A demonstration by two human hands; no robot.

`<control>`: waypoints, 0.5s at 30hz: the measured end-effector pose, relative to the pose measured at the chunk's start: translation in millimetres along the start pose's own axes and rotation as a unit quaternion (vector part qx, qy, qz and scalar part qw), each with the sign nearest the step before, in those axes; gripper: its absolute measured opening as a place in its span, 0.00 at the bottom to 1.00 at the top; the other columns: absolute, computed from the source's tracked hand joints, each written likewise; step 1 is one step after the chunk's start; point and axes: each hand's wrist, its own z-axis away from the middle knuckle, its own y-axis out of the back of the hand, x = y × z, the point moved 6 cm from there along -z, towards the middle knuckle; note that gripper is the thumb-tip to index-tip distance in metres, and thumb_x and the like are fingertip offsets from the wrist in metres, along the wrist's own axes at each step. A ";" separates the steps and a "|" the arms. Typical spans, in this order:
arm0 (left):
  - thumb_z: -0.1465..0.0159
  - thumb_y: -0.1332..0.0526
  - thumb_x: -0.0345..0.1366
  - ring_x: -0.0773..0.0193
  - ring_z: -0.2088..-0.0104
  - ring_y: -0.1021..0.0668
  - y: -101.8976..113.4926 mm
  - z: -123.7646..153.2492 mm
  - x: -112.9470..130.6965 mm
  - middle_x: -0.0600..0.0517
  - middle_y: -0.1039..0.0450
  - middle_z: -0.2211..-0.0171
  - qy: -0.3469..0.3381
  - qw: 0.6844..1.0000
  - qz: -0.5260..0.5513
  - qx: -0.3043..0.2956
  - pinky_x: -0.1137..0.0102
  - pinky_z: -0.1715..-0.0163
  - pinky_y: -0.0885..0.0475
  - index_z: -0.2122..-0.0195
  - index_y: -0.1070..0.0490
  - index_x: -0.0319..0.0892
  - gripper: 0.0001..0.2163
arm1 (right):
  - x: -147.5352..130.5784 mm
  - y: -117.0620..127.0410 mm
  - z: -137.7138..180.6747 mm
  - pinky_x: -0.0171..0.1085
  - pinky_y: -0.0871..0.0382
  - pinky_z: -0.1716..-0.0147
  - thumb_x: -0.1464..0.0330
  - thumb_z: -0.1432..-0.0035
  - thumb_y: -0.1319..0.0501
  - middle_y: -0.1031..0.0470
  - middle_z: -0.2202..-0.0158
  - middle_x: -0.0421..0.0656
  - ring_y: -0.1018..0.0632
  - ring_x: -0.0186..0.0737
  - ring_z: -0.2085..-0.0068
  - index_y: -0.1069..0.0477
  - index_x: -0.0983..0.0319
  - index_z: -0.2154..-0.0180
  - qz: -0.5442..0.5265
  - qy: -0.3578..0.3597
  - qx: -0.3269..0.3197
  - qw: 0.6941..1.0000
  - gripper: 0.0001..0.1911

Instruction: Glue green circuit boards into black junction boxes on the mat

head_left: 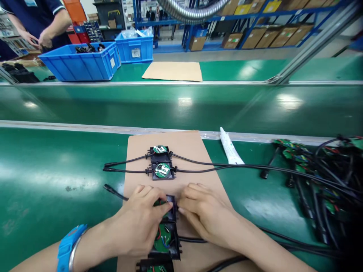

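My left hand is closed, thumb and index finger pinching at a small black plastic housing with a green circuit board inside, mostly covered by the fingers. Against the housing's right side, my right hand has its fingertips together where a black cable appears to enter; the grip itself is hidden. Nearer me lie an open housing with a green board and coloured wires, and part of another housing. Beyond my hands, two housings hold round circuit boards, with cables out both sides. All rest on a cardboard sheet.
A white tube lies right of the cardboard. Tangled cables and circuit boards pile up at the right on the green table. Across are blue bins, another cardboard piece and a person standing. A flexible metal hose hangs overhead.
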 end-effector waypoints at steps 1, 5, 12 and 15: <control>0.39 0.47 0.26 0.55 0.54 0.32 6.1 0.8 -7.4 0.44 0.34 0.52 0.002 0.999 0.011 0.039 0.59 0.55 0.33 0.44 0.34 0.43 0.21 | 4.1 5.3 -3.5 0.39 0.36 0.64 0.73 0.38 0.49 0.29 0.69 0.43 0.31 0.39 0.65 0.28 0.62 0.67 -0.016 -0.008 0.007 1.000 0.11; 0.38 0.46 0.27 0.54 0.54 0.31 24.8 -3.9 -55.6 0.43 0.33 0.55 0.073 0.983 -0.051 0.162 0.56 0.56 0.32 0.53 0.31 0.39 0.12 | 35.5 17.6 -21.2 0.44 0.33 0.60 0.71 0.38 0.48 0.26 0.63 0.48 0.28 0.44 0.59 0.30 0.64 0.59 0.023 -0.057 0.124 0.990 0.10; 0.32 0.53 0.30 0.65 0.71 0.26 30.3 -8.3 -71.1 0.51 0.28 0.69 0.117 0.987 -0.004 0.110 0.69 0.70 0.29 0.63 0.34 0.40 0.09 | 23.6 25.6 -17.0 0.37 0.30 0.65 0.74 0.36 0.52 0.27 0.66 0.46 0.26 0.37 0.65 0.33 0.65 0.59 0.012 -0.018 0.128 0.992 0.10; 0.31 0.54 0.32 0.65 0.74 0.25 34.5 -9.2 -61.4 0.52 0.28 0.71 0.118 0.989 -0.011 0.092 0.71 0.74 0.31 0.65 0.35 0.40 0.10 | 2.5 37.4 -18.8 0.37 0.30 0.70 0.75 0.36 0.53 0.29 0.70 0.45 0.27 0.38 0.69 0.31 0.64 0.60 0.025 -0.014 0.064 0.998 0.13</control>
